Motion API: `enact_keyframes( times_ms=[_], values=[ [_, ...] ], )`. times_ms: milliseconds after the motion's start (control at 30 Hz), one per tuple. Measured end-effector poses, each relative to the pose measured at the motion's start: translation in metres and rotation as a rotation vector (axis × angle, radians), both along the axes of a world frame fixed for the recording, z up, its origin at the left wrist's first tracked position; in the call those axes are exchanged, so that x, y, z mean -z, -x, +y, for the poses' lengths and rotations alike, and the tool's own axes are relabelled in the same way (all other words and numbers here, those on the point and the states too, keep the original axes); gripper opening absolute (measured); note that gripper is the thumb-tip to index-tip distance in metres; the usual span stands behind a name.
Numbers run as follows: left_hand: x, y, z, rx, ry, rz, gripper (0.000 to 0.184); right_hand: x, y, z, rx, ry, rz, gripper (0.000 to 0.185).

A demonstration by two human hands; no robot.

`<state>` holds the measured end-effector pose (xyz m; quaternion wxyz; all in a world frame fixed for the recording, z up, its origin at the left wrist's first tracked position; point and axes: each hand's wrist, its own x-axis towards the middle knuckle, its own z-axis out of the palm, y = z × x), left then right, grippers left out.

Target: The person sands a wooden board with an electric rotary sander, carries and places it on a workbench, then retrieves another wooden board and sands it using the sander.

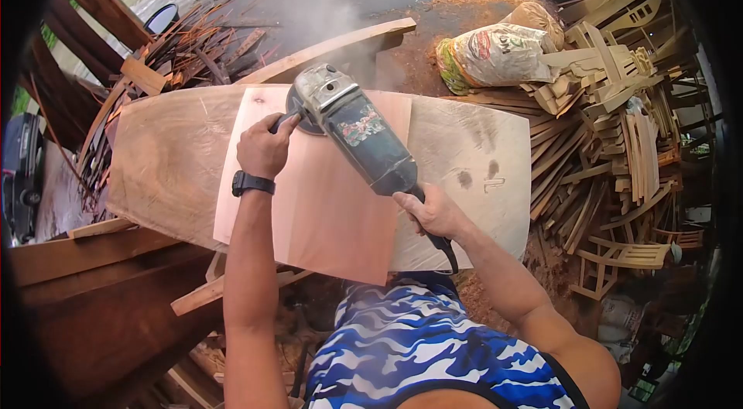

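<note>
A large angle grinder [364, 134] lies slantwise over a pinkish wooden panel [325, 215], its disc at the panel's upper part. My left hand [265, 147], with a black watch on the wrist, is closed round the grinder's side handle. Around the rear handle, near the power cord, my right hand [433, 212] is wrapped. Beneath the panel is a wide, rounded wooden board [472, 146] with dark marks on its right part. Pale dust hangs in the air beyond the disc.
A curved plank [333, 49] lies behind the board. Wood strips [224, 61] are heaped at the left, and stacked wooden pieces [573, 169] fill the right. A filled sack [495, 54] rests at the back right. Dark timber [101, 308] stands at the lower left.
</note>
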<state>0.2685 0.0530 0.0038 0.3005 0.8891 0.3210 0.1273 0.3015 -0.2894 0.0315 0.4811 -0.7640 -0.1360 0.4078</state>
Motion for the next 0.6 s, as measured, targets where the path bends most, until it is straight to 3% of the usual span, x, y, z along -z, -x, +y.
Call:
enact_keyframes(
  times_ms=[333, 600],
  values=[
    [-0.009, -0.050, -0.150, 0.053, 0.005, 0.094, 0.053, 0.014, -0.045, -0.156, 0.057, -0.017, 0.047, 0.041],
    [-0.006, -0.039, -0.209, -0.092, 0.003, 0.134, 0.055, 0.016, -0.095, -0.209, -0.112, 0.008, 0.064, 0.045]
  ],
)
